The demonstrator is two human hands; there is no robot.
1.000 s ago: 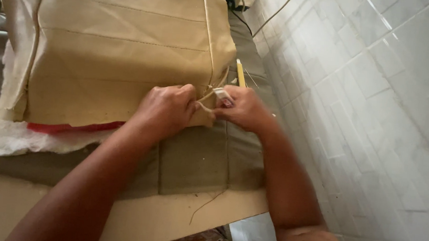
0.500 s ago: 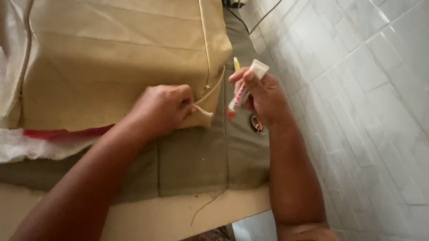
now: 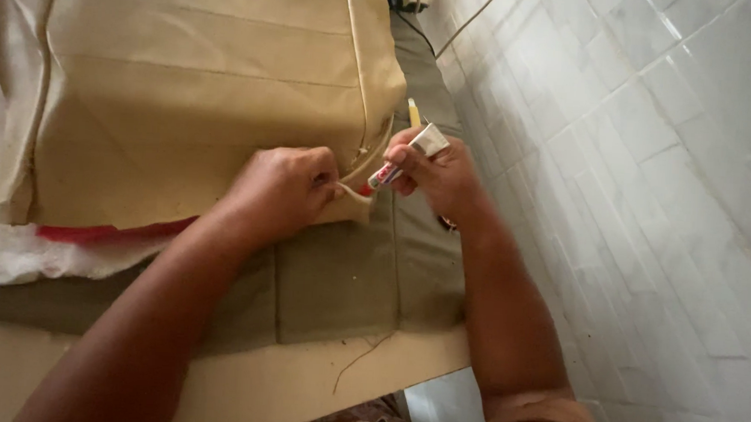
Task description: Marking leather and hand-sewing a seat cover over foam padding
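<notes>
An olive-green cloth (image 3: 338, 277) covers a pale work table (image 3: 281, 386) set against a white tiled wall (image 3: 652, 165); a tan fabric panel (image 3: 193, 99) lies on the cloth, white and red material (image 3: 57, 241) beneath its edge.

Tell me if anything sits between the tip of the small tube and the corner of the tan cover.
Nothing visible does. The right hand holds the small tube with its tip right at the corner of the tan cover, beside the cord edging. The left hand pinches that corner from the other side, not across the tip.

Head camera looks steeply down, close over the tan fabric (image 3: 201, 116).
</notes>
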